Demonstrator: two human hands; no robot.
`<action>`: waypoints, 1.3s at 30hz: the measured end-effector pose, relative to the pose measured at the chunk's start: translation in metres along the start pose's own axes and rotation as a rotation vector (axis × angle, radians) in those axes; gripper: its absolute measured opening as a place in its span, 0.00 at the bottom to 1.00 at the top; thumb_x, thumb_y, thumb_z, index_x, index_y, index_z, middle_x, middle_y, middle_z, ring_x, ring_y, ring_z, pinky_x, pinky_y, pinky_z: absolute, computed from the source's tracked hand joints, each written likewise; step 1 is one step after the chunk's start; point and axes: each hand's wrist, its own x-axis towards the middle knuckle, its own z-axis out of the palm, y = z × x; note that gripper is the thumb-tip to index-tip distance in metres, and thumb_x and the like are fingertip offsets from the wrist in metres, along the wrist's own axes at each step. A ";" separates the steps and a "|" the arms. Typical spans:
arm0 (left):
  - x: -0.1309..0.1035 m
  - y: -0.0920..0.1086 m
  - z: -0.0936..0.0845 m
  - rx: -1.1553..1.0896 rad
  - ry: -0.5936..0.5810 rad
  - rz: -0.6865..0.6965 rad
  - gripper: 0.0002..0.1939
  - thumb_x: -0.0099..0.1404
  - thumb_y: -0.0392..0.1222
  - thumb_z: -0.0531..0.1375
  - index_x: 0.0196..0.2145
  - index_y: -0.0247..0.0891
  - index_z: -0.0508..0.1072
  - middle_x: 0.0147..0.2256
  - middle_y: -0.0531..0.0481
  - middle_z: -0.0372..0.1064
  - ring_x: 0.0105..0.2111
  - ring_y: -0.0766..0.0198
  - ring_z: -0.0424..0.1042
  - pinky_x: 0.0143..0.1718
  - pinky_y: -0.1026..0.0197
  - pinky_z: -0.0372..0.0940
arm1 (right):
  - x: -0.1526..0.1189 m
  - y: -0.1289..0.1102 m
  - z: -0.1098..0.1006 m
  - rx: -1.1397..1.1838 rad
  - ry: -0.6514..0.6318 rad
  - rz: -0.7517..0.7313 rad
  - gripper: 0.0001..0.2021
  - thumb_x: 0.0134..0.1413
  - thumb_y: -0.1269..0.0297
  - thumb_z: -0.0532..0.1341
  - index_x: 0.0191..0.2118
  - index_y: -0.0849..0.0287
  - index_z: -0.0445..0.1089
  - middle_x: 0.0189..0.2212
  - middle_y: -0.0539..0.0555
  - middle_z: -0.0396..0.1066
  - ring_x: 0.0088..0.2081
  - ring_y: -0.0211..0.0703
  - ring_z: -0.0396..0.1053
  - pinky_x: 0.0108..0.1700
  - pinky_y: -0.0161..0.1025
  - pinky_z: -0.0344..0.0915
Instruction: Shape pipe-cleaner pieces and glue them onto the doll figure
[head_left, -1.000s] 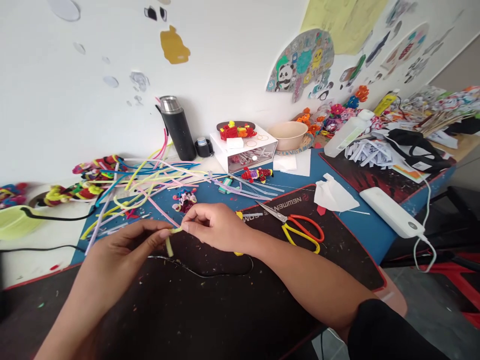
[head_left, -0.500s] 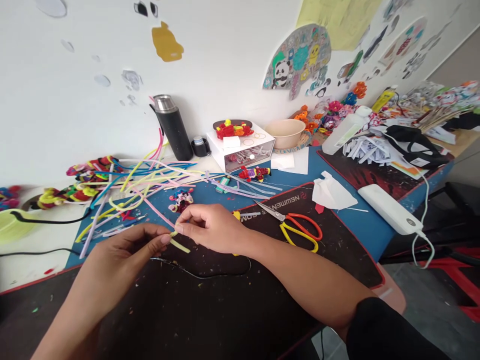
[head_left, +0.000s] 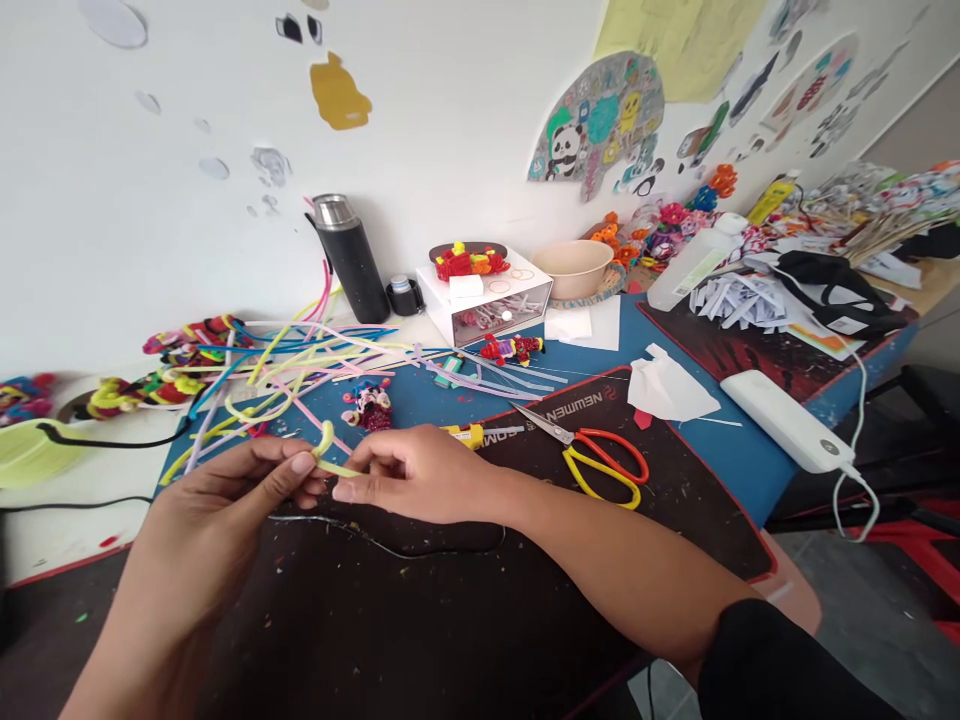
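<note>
A pale yellow pipe cleaner (head_left: 327, 438) is pinched between my two hands above the dark mat, one end curling upward. My left hand (head_left: 217, 510) grips it with thumb and fingertips. The thumb and forefinger of my right hand (head_left: 431, 475) close on its other end, a short way to the right. Just beyond the hands lies a small figure of blue, pink and dark red fuzzy stems (head_left: 373, 405). Partly hidden behind my right hand is a yellow tool (head_left: 470, 435) with a translucent stick. Scissors (head_left: 568, 437) with red and yellow handles lie right of it.
Loose coloured pipe cleaners (head_left: 300, 365) spread across the back left. A black flask (head_left: 352, 265), a white drawer box (head_left: 442, 312) and a beige bowl (head_left: 574, 270) stand along the wall. A white power strip (head_left: 780, 415) and crumpled tissue (head_left: 667, 385) lie at right.
The pipe cleaner's one end now bends upward near my left fingertips. My right hand has shifted slightly down and now grips the stem's right-hand part.
</note>
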 end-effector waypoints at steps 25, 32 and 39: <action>-0.003 0.000 0.013 0.563 -0.249 0.354 0.14 0.64 0.58 0.63 0.28 0.51 0.82 0.26 0.53 0.82 0.24 0.56 0.79 0.28 0.61 0.69 | 0.002 0.005 0.000 -0.465 0.091 -0.173 0.08 0.77 0.60 0.68 0.43 0.54 0.82 0.44 0.53 0.86 0.45 0.46 0.81 0.39 0.37 0.58; -0.013 0.007 0.007 0.307 -0.276 0.205 0.17 0.61 0.63 0.71 0.29 0.48 0.85 0.27 0.49 0.83 0.27 0.53 0.83 0.30 0.61 0.75 | 0.004 -0.001 -0.012 0.076 0.024 0.031 0.18 0.66 0.44 0.74 0.41 0.56 0.83 0.25 0.45 0.72 0.27 0.36 0.66 0.31 0.35 0.55; -0.021 0.022 0.016 0.083 -0.145 0.322 0.08 0.60 0.50 0.74 0.26 0.49 0.85 0.23 0.52 0.81 0.21 0.59 0.80 0.25 0.64 0.75 | 0.005 0.002 -0.011 0.545 -0.152 0.120 0.24 0.60 0.39 0.76 0.38 0.59 0.77 0.19 0.41 0.65 0.20 0.31 0.56 0.25 0.34 0.49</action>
